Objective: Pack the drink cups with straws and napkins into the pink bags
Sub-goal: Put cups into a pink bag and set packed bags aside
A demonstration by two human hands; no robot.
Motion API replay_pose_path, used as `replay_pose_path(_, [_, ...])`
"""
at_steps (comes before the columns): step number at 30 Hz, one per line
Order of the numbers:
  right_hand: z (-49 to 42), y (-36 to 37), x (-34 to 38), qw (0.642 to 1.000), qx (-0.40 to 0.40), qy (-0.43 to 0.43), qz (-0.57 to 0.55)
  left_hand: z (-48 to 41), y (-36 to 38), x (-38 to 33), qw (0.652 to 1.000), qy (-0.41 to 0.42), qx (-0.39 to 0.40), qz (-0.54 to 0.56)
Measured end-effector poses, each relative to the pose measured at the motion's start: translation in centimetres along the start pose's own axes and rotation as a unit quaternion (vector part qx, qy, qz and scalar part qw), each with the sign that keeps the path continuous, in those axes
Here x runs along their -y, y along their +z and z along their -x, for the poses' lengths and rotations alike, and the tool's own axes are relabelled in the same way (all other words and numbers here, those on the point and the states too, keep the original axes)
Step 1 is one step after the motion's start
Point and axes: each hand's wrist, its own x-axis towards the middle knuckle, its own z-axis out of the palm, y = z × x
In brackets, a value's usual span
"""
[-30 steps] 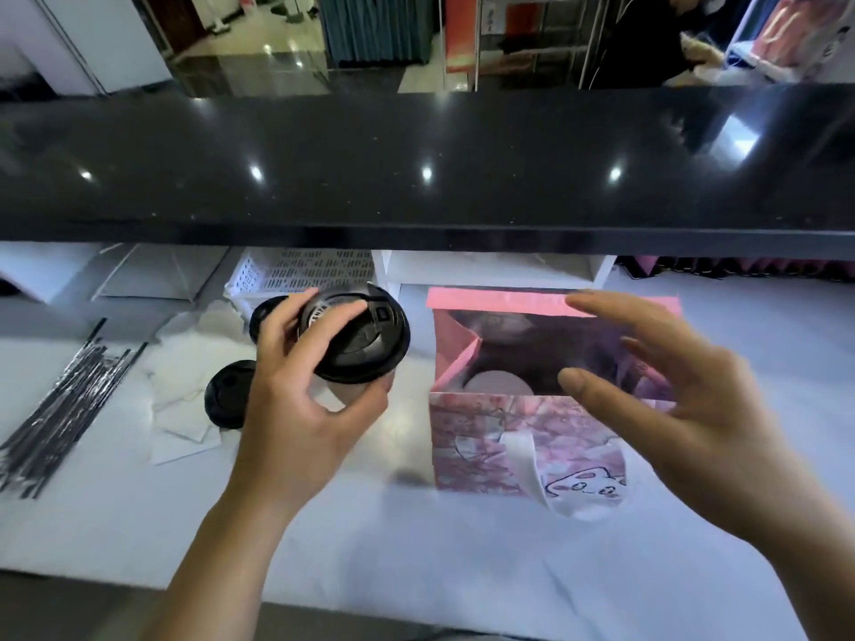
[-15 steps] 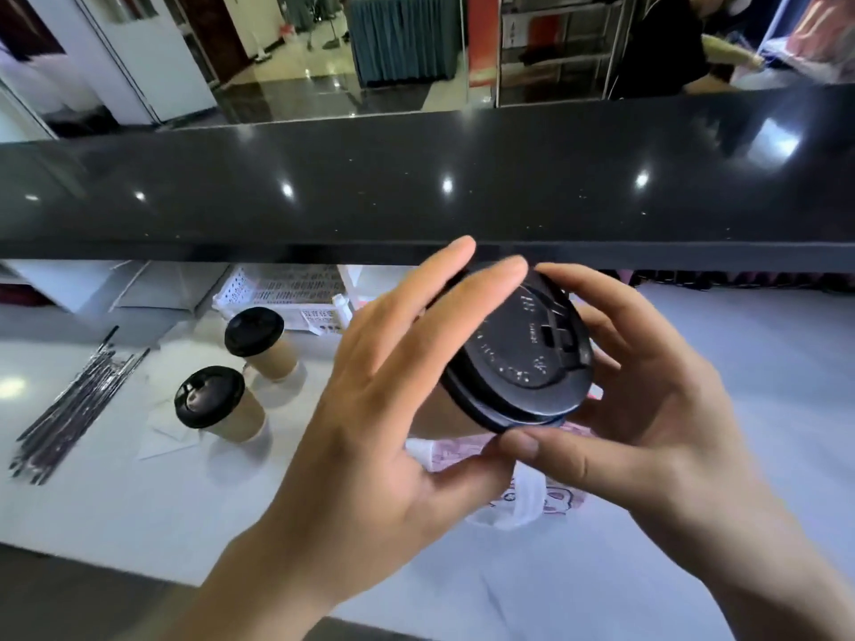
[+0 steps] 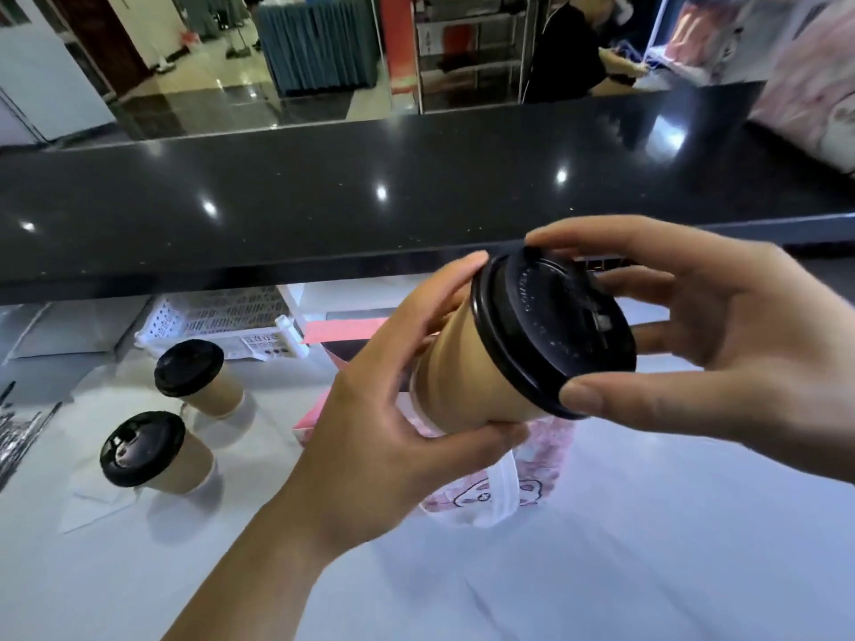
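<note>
STEP: cup loading, judged | ITEM: brown paper cup with black plastic lid (image 3: 467,381), tilted, held above the pink printed paper bag (image 3: 543,455) at mid white desk (image 3: 647,571) | left hand (image 3: 384,437) wrapped round cup body | right hand (image 3: 721,353) pinched on lid rim | NEXT: cup to be righted and lowered into the bag mouth.
</note>
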Motion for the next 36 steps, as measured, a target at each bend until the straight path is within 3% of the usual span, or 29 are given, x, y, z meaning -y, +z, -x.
replay_pose_path(7, [-1.0, 1.5, 1.1, 0.995, -0.028, 0.046, 0.081, -1.6, -2.2, 2.2, 0.997, 0.016, 0.075, 0.031])
replay_pose_path(10, [-1.8, 2.3, 0.6, 0.988, -0.066, 0.054, 0.131, -1.7, -4.0, 3.6, 0.995, 0.007, 0.086, -0.052])
replay_pose_path(14, [-3.4, 2.7, 0.4, 0.973, -0.118, 0.080, 0.182, -1.3, -7.3, 6.8, 0.980, -0.045, 0.017, -0.194])
replay_pose_path(19, [-5.0, 5.2, 0.4, 0.957, -0.072, 0.118, 0.256, -0.1, -8.9, 9.1, 0.946, -0.103, 0.162, -0.262])
replay_pose_path(23, [-6.3, 8.3, -0.7, 0.907, 0.041, 0.196, 0.371, 0.0, -8.9, 9.2, 0.941, -0.101, 0.232, -0.225])
replay_pose_path(28, [-6.5, 10.3, -3.9, 0.813, 0.164, 0.245, 0.503, -0.3, -9.2, 10.1, 0.945, -0.109, 0.236, -0.196])
replay_pose_path(32, [-6.6, 10.0, -5.7, 0.774, 0.162, 0.323, 0.519, 0.1, -9.4, 10.1, 0.946, -0.103, 0.249, -0.180])
replay_pose_path(36, [-7.0, 10.5, -7.3, 0.757, 0.145, 0.313, 0.555, 0.5, -9.0, 9.9, 0.944, -0.096, 0.261, -0.176])
